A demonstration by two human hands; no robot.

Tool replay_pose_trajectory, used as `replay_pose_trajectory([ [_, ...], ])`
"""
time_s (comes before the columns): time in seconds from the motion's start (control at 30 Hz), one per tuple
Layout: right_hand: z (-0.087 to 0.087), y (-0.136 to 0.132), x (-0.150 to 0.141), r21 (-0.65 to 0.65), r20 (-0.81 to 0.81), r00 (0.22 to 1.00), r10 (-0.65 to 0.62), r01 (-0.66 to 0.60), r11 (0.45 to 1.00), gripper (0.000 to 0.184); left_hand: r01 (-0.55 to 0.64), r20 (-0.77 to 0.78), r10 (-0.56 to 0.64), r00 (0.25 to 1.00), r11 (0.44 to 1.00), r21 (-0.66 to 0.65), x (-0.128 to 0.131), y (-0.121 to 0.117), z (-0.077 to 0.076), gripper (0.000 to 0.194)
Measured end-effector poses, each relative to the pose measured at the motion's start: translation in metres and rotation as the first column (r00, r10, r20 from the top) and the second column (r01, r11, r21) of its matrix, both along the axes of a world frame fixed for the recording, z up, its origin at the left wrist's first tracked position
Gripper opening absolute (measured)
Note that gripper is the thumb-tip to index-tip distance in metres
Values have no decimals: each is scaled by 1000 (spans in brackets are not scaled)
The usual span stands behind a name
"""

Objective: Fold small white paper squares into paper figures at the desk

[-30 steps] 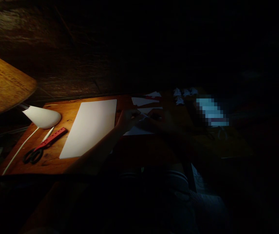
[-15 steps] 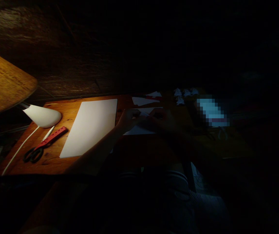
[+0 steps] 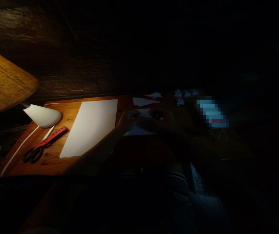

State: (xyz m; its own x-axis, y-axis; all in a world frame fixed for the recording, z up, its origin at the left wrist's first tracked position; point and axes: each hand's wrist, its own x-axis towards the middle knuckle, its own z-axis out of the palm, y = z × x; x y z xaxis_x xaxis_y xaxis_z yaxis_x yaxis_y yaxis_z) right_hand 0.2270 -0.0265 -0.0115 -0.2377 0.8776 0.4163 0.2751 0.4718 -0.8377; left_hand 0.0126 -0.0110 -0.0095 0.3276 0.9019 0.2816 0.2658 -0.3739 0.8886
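In the dim middle of the table, my left hand [image 3: 129, 119] and my right hand [image 3: 163, 123] meet over a white sheet of paper [image 3: 139, 131]. Both are closed, their fingers pinching a small folded piece of white paper [image 3: 144, 112] between them. Shadow and fingers hide most of its folds. Beyond my hands lie white paper scraps [image 3: 144, 101], and several small folded paper shapes [image 3: 180, 101] sit farther right.
A stack of white paper [image 3: 93, 126] lies to the left on the wooden table [image 3: 54, 167]. Beside it are red scissors with black handles [image 3: 53, 137], a white pen-like object [image 3: 48, 133] and a lamp [image 3: 43, 116]. A blurred-out bright device [image 3: 212, 112] is at the right.
My fingers have shifted slightly around the folded paper, and a little more of it shows between my hands. The other things lie where they were.
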Motion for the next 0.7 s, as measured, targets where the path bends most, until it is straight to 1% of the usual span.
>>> replay_pose_trajectory([
  [0.13,-3,1,2,-9,64,998,-31,31,999,25,5,-19,-5,1000,1000,16,2,0,2,50],
  [0.23,-2,2,2,-18,60,998,-36,37,999,22,14,-28,-14,1000,1000,20,2,-1,4,50],
  [0.4,0,4,1,-26,78,996,-42,44,999,19,-3,-43,4,999,1000,22,3,-4,6,48],
  [0.57,0,4,1,-9,71,997,-12,12,1000,16,-3,-66,8,998,997,78,4,-6,6,49],
  [0.7,4,0,2,-2,87,996,-8,8,1000,18,-4,-97,13,995,996,94,2,-6,6,48],
])
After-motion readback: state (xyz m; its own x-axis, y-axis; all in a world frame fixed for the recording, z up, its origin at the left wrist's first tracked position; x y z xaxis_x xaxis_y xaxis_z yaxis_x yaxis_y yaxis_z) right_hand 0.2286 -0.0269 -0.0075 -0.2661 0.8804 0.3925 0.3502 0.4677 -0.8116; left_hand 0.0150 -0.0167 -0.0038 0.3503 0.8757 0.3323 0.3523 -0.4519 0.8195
